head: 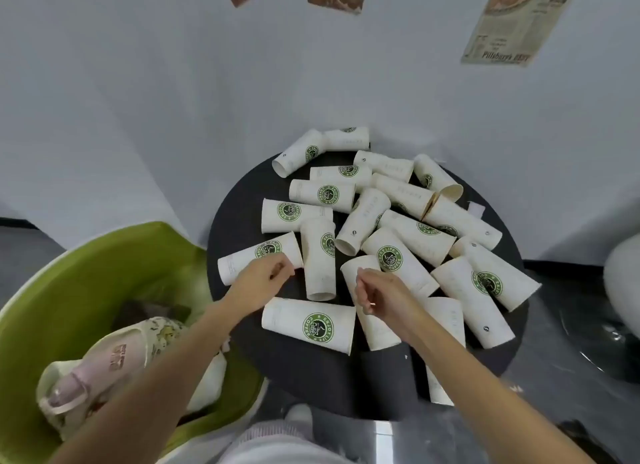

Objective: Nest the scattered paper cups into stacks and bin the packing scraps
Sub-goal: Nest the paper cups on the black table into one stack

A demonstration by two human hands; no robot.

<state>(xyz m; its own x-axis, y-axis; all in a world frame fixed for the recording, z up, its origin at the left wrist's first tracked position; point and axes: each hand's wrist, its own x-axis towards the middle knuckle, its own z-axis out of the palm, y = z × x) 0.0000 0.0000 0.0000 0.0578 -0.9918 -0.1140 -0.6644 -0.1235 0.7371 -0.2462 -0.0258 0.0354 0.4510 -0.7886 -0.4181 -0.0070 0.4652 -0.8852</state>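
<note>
Several white paper cups with green coffee logos lie on their sides, scattered over a round black table (pixel 239 200). My left hand (pixel 263 281) hovers with loosely curled fingers over the lower edge of one cup (pixel 242 257) at the table's left. My right hand (pixel 379 295), fingers also loosely curled, is above another cup (pixel 375 328) near the front middle. Nothing shows in either hand. Between the hands stands out one cup (pixel 318 262) lying lengthwise, and a logo cup (pixel 308 325) lies in front. A small white scrap (pixel 476 209) sits at the table's right edge.
A large green bin (pixel 86 255) stands on the floor to the left of the table, with a pink cloth bag (pixel 104 363) and other bits inside. A white wall lies behind the table. A pale rounded object (pixel 623 280) is at the right edge.
</note>
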